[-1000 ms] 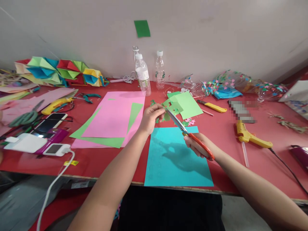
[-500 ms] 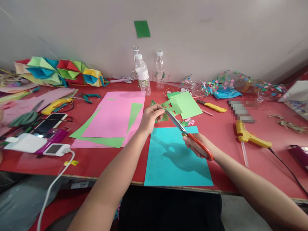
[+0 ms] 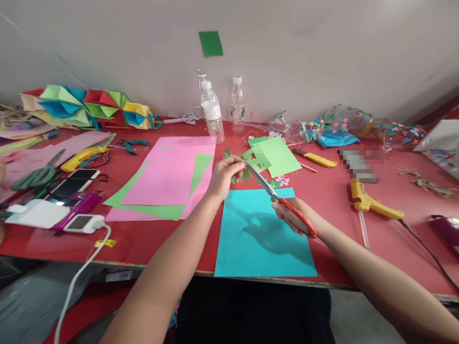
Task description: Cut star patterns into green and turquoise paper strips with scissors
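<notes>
My left hand [image 3: 226, 176] is closed in a pinch on a small piece of green paper [image 3: 245, 175], mostly hidden by the fingers. My right hand [image 3: 294, 216] grips red-handled scissors [image 3: 263, 180], whose blade tips reach the left fingertips and the paper. Beneath both hands lies a turquoise sheet [image 3: 234, 243] with faint pencil marks, shadowed by the hands. Just beyond are cut green scraps and light green sheets [image 3: 285, 157]. Small pink and green paper stars [image 3: 281, 181] are scattered along the turquoise sheet's far edge.
Pink sheets [image 3: 161, 167] overlap green paper on the left. Plastic bottles [image 3: 213, 114] stand near the wall. To the right lie a yellow utility knife [image 3: 319, 159] and a corded glue gun [image 3: 376, 205]. Green-handled scissors [image 3: 38, 176], a phone [image 3: 75, 184] and a power strip are far left.
Both hands stay almost in place. The scissors' blades remain at the left fingertips, with only a very slight shift of the handles and of the whole view.
</notes>
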Available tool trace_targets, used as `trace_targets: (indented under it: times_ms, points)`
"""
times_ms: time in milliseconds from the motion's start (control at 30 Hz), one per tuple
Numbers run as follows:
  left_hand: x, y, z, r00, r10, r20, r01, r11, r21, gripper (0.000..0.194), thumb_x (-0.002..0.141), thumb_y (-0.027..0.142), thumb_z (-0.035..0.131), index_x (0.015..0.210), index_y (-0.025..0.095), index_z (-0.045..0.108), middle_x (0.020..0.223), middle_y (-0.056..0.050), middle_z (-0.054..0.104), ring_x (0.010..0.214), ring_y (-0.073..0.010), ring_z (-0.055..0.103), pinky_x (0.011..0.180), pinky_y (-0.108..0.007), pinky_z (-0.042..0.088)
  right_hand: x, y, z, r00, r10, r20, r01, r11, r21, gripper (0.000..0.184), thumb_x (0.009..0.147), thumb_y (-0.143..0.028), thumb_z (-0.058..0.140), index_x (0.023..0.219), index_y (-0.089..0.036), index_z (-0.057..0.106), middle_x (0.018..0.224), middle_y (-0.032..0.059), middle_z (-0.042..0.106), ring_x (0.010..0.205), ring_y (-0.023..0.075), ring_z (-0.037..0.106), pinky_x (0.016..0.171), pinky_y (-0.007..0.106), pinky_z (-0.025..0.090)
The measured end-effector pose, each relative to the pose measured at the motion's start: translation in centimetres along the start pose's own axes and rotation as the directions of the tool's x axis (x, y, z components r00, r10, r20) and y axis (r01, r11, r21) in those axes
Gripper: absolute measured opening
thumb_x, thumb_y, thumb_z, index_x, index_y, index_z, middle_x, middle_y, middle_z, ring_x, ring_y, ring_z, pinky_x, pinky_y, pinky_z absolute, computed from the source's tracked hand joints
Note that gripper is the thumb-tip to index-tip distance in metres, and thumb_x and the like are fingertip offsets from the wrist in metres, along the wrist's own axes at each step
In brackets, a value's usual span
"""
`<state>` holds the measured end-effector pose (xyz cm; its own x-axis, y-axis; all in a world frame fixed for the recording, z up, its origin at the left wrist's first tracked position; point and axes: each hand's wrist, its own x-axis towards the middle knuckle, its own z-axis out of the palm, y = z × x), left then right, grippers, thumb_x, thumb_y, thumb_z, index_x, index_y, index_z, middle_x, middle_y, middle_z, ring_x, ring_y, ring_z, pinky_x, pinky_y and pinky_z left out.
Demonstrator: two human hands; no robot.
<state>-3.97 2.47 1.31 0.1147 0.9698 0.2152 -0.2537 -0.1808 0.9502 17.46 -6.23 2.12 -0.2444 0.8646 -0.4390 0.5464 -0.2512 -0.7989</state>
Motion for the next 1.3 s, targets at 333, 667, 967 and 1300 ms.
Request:
trace_targets:
  times_ms: [333,667,967,1300]
  points:
    - [0.0,-0.4,-0.1,0.992,0.106,-0.063,-0.100,0.991,0.085,0.013,0.076,0.026,0.066,0.066,0.020,0.063,0.054,0.004,0.050,0.049,-0.0086,0.044,0.051,-0.023,0.038,0.1,0.4,-0.3,0.996,-0.073,0.059,0.068,0.995,0.075,0.056,0.081,-0.074,0.051,0.066,-0.020,0.048,0.034,-0.0074,0.041,0.028,0.0052,0.035,0.031,0.017,0.028]
    - [-0.2,-0.4,0.4,0.964,0.249,-0.093,-0.244,0.968,0.060,0.006,0.070,0.023,0.071,0.065,0.024,0.068,0.095,-0.001,0.065,0.100,-0.0194,0.061,0.094,-0.036,0.046,-0.2,0.6,-0.4,0.985,-0.133,0.111,0.123,0.988,0.094,0.054,0.085,-0.072,0.047,0.069,-0.020,0.051,0.038,-0.0067,0.044,0.030,0.0063,0.037,0.034,0.019,0.032]
    - [-0.6,-0.4,0.6,0.986,0.159,-0.057,-0.156,0.986,0.065,0.010,0.075,0.029,0.069,0.068,0.023,0.064,0.066,0.003,0.050,0.060,-0.0107,0.044,0.058,-0.025,0.037,-0.2,1.0,-0.1,0.975,-0.187,0.124,0.171,0.977,0.128,0.059,0.084,-0.076,0.045,0.073,-0.019,0.055,0.040,-0.0064,0.045,0.030,0.0075,0.039,0.036,0.020,0.035]
    - [-0.9,-0.8,1.2,0.985,0.169,-0.048,-0.161,0.978,0.134,0.016,0.079,0.030,0.066,0.066,0.022,0.060,0.061,0.003,0.044,0.058,-0.0114,0.037,0.059,-0.027,0.034,0.0,1.2,0.5,0.979,-0.179,0.102,0.160,0.972,0.169,0.056,0.088,-0.072,0.043,0.075,-0.019,0.055,0.038,-0.0066,0.045,0.032,0.0088,0.040,0.038,0.022,0.037]
